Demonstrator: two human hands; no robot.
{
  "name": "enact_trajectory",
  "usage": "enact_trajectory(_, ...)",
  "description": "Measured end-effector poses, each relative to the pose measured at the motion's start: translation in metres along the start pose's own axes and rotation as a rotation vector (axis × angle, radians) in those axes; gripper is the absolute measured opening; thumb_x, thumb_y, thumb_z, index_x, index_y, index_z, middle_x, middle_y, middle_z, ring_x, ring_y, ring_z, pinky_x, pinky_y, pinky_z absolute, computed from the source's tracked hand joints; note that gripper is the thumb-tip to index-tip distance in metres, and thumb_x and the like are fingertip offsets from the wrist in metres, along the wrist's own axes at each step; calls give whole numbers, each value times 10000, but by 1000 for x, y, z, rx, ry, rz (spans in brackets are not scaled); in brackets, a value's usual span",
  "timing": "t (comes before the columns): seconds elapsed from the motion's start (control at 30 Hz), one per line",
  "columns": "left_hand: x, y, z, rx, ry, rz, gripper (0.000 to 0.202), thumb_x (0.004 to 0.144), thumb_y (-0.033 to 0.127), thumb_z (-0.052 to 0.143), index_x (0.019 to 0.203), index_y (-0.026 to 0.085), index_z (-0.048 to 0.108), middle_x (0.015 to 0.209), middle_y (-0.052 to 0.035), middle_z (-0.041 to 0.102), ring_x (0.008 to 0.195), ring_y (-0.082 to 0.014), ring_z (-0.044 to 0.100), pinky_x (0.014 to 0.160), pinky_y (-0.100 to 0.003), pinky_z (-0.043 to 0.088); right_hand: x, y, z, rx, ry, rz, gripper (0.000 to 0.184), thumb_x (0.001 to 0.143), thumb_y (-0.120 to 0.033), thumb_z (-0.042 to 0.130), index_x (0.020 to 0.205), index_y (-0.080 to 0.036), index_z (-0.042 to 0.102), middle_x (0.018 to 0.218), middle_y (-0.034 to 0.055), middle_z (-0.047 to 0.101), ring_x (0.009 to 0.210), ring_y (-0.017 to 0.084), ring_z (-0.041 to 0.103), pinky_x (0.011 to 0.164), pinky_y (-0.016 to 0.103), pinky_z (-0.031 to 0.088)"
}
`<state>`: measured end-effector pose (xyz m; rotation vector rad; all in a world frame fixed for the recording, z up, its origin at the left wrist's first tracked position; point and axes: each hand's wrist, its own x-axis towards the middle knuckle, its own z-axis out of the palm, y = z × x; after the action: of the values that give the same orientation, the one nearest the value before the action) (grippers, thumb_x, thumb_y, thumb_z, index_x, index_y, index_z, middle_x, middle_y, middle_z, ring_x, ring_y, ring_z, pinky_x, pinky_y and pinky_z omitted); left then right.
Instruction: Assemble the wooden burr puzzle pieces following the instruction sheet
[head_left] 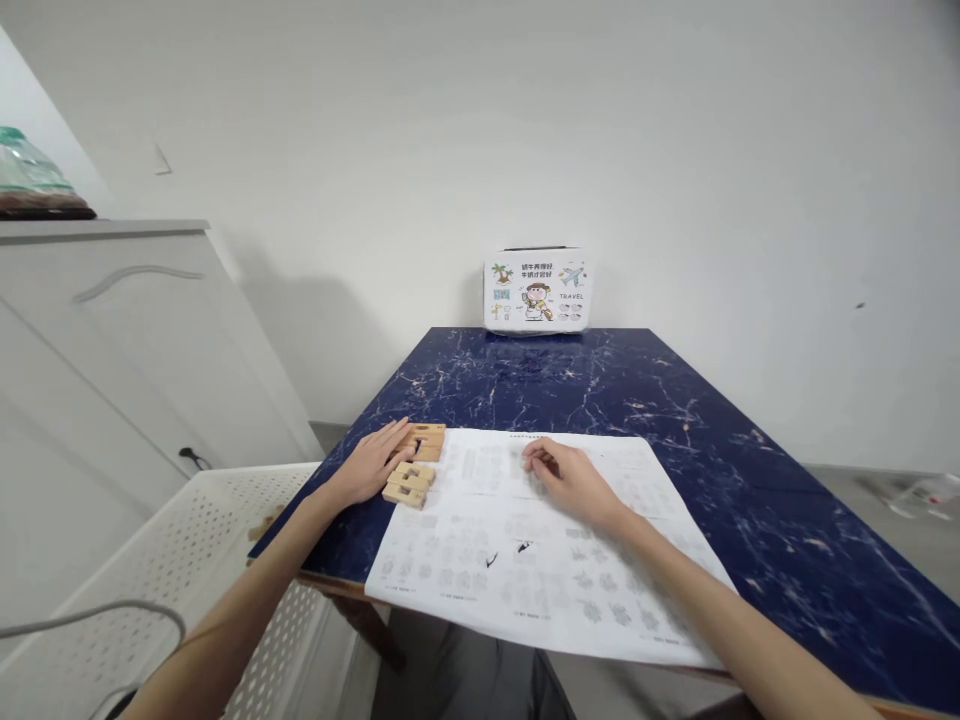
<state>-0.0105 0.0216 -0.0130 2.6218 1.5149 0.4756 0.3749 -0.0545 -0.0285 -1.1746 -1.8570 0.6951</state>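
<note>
Several notched wooden blocks (415,462) lie in a loose group at the left edge of a large white printed sheet (525,560) on a dark blue marbled table (750,480). My left hand (373,462) lies flat with its fingers stretched out, touching the left side of the blocks. Over the upper middle of the sheet rests my right hand (568,478), its fingers curled down onto the paper; nothing shows in it. Two black tick marks sit low on the sheet.
A white box with cartoon travel pictures (537,290) stands at the table's far edge against the wall. A white perforated basket (187,570) is beside the table on the left, below a white cabinet (97,350). A grey cable runs at the lower left.
</note>
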Motion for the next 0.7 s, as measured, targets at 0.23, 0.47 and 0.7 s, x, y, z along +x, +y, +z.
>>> enact_trajectory(0.23,8,-1,-6,-11,27,31,656,993,647,398,1469,220,545,1557,-122,516,1447,-299,456,1214,-495,325,-1,0,1,6,-4,12,208,901,-191,475,1025,-223,639,933,37,743,751,192,642,708,308,468)
enact_trajectory(0.47,4,2,-7,-46,70,-1,711,963,666,467,1467,167,513,1510,-169,546,1400,-314,495,1186,-498,353,1,2,2,-1,-5,2,212,903,-190,480,1032,-221,645,937,44,748,782,204,662,729,315,479)
enact_trajectory(0.7,9,-7,-5,-34,0,18,723,958,640,494,1512,176,476,1563,-168,490,1441,-326,456,1204,-507,326,0,0,1,-2,-9,3,200,912,-178,478,1023,-223,638,931,37,747,787,203,664,733,313,470)
